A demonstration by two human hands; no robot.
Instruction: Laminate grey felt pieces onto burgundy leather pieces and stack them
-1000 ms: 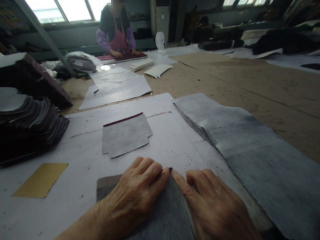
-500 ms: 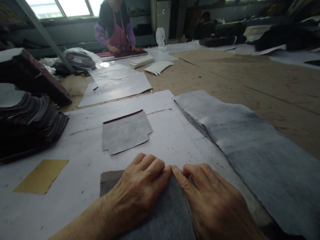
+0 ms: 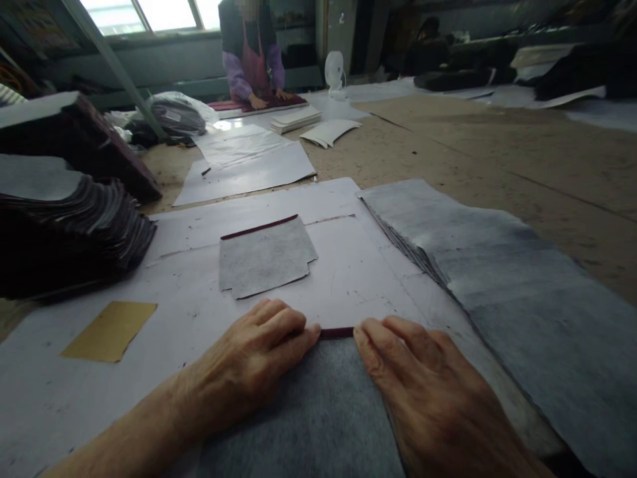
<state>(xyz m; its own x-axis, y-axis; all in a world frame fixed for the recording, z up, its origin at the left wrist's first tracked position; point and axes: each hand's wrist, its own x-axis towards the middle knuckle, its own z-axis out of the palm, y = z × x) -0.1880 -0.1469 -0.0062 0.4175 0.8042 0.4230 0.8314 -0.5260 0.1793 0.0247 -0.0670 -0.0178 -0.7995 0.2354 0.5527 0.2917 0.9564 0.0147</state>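
A grey-backed fabric piece lies on the white sheet in front of me, and its far edge is folded over into a narrow dark red strip. My left hand pinches the fold at the strip's left end, its fingers curled together. At the right end, the thumb and fingers of my right hand close on the same fold. Just beyond my hands is a smaller-looking grey piece with a dark red folded edge and notched corners. My hands and wrists hide parts of the fabric.
Layered grey fabric lies to the right. On the left are a tall fabric stack, a dark block and a tan card. A co-worker in a pink apron stands across the table, near a white fan.
My hands have moved apart along the far edge, the left one leftward. A dark red folded strip now shows between them. The view has shifted slightly left.
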